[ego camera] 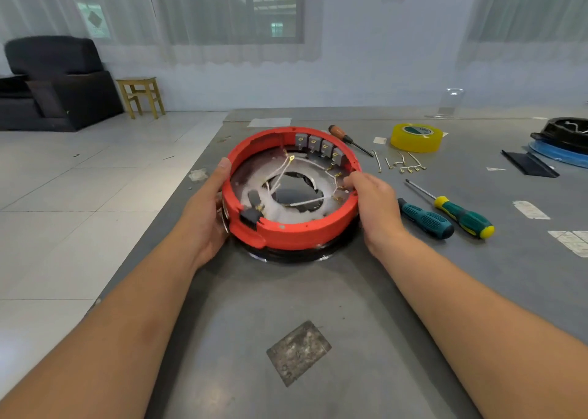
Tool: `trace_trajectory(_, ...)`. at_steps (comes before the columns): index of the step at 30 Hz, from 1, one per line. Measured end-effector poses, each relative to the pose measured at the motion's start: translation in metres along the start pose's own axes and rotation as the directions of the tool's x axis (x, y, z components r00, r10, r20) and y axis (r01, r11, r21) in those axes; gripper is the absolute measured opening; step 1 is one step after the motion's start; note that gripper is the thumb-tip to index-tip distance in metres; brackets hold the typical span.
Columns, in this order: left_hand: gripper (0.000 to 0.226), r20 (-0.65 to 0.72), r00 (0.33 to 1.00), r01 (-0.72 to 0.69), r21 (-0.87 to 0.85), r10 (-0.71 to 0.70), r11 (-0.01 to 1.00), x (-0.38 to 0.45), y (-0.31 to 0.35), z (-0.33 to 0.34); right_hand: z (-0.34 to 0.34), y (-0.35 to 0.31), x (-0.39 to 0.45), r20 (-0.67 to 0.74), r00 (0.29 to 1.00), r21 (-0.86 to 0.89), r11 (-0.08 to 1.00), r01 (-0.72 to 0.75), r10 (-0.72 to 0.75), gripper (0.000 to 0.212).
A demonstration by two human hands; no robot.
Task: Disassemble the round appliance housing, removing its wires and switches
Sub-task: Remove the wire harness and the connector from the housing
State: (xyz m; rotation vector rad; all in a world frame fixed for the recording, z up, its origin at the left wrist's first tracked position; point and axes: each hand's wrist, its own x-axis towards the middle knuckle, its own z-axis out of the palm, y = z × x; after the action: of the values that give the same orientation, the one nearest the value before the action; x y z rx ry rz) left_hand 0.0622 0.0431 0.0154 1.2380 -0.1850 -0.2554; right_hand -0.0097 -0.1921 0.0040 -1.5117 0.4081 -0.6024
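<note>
The red round housing (291, 196) sits open side up on the grey table (318, 307), approx mid-table near the left edge, resting on a dark ring-shaped base (296, 254). Inside: a row of four grey switches (321, 146) along the far wall, thin white wires (286, 172) w/ brass terminals running across the whitish floor, a ragged hole in the middle, and a black block (249, 215) set in the near-left wall. The left hand (206, 215) cups the outside of the left wall, thumb up on the rim, fingers curled round the side. The right hand (374, 202) lies over the right rim w/ fingers bent down inside by the terminals; can't tell if it's pinching a wire. Just right of that hand lie two green-handled screwdrivers (445, 210), and further back a small bunch of loose pulled wires (402, 164), a wooden-handled screwdriver (348, 139) and a yellow tape roll (416, 137). Far right edge: a black part on sth blue (563, 145). Bkgd has a black sofa (54, 81) and a wooden stool (141, 95).
</note>
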Motion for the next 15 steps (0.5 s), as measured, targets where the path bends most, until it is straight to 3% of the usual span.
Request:
trace_trajectory(2,0.046,0.010,1.000,0.026,0.014,-0.026,1.000,0.000,0.000,-0.002,-0.002,-0.002,0.000,0.048,0.997,0.007,0.998,-0.057,0.057,0.015)
trace_trajectory(5,0.035,-0.083,0.995,0.063,0.070,-0.057,0.996,0.003,0.001,-0.003,-0.003,-0.002,0.002,0.083,0.990,-0.042,0.993,-0.107,0.110,0.017)
trace_trajectory(10,0.042,-0.130,0.991,0.069,0.205,-0.043,0.976,0.006,0.004,-0.003,-0.004,-0.002,0.005,0.105,0.984,-0.211,0.970,-0.118,0.142,0.042)
trace_trajectory(13,0.040,-0.120,0.992,0.079,0.266,-0.049,0.961,0.005,0.006,-0.003,-0.009,0.000,0.004,0.087,0.991,-0.290,0.954,-0.068,0.097,0.037)
trace_trajectory(15,0.038,-0.102,0.994,0.009,0.410,0.036,0.912,0.004,0.009,-0.002,-0.012,0.003,0.004,0.083,0.995,-0.327,0.945,-0.023,0.053,0.031)
